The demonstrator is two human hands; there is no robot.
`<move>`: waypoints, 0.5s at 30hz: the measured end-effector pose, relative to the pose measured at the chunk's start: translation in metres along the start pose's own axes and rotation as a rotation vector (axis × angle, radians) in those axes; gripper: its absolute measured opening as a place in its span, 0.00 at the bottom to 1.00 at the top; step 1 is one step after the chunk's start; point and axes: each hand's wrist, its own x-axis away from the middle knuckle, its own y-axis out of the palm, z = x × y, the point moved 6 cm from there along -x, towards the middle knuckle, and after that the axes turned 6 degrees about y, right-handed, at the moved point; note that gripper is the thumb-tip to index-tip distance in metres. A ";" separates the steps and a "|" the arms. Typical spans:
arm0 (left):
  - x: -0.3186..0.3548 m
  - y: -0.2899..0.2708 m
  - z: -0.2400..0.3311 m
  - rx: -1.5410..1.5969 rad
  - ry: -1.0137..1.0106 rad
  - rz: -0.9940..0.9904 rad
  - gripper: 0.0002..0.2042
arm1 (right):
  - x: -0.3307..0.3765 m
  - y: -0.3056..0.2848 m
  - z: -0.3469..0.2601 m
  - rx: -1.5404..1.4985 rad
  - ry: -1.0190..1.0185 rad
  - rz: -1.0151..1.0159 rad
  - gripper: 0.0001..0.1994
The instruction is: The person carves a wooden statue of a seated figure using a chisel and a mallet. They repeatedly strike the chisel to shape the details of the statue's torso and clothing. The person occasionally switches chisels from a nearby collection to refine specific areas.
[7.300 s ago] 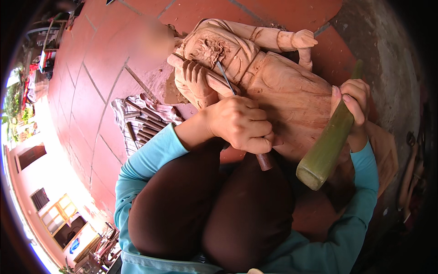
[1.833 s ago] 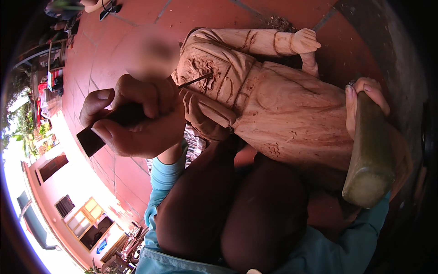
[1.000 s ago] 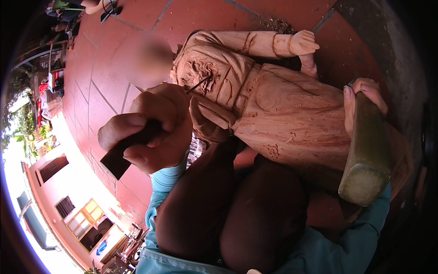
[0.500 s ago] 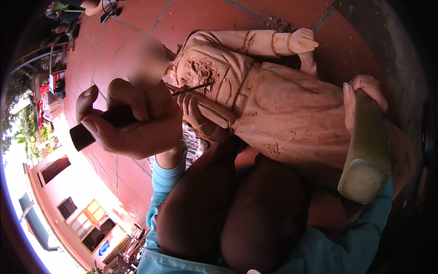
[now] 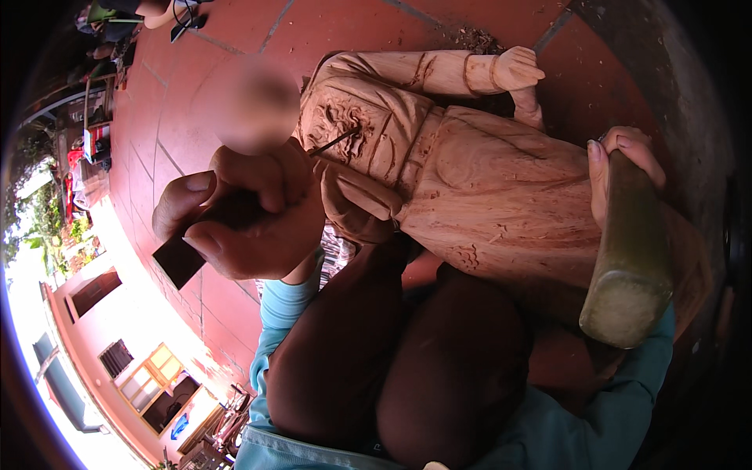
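Observation:
A carved wooden statue (image 5: 501, 196) of a robed figure lies across in front of my knees. My left hand (image 5: 270, 215) is closed round the dark handle of a chisel (image 5: 179, 261). Its thin blade runs out past my fingers, and the tip meets the curly relief (image 5: 338, 125) on the statue's chest. Over the lower end of the robe, my right hand (image 5: 628, 153) grips a greenish, block-shaped mallet (image 5: 630, 274), apart from the chisel. The mallet's broad end faces me and hides part of the robe. A blurred patch covers the statue's head area.
Red floor tiles (image 5: 211, 102) spread under and around the statue. Wood shavings (image 5: 476, 39) lie beyond its raised arm. At the far left are a person's leg (image 5: 160, 14), a pale building (image 5: 94, 337) and a bicycle (image 5: 233, 419).
My left hand has shifted slightly right and tilted the chisel, its handle end dropping and moving right. The blade tip has moved slightly up the relief. The mallet has hardly moved.

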 end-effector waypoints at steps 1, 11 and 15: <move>0.001 0.001 0.001 0.005 0.008 -0.017 0.19 | 0.000 0.000 0.000 0.001 -0.003 0.003 0.27; 0.007 0.022 0.019 -0.183 0.112 -0.342 0.21 | -0.007 0.002 -0.001 -0.075 0.003 0.016 0.24; 0.019 0.023 0.005 -0.096 0.146 -0.220 0.20 | 0.006 -0.003 0.007 0.066 0.086 -0.047 0.18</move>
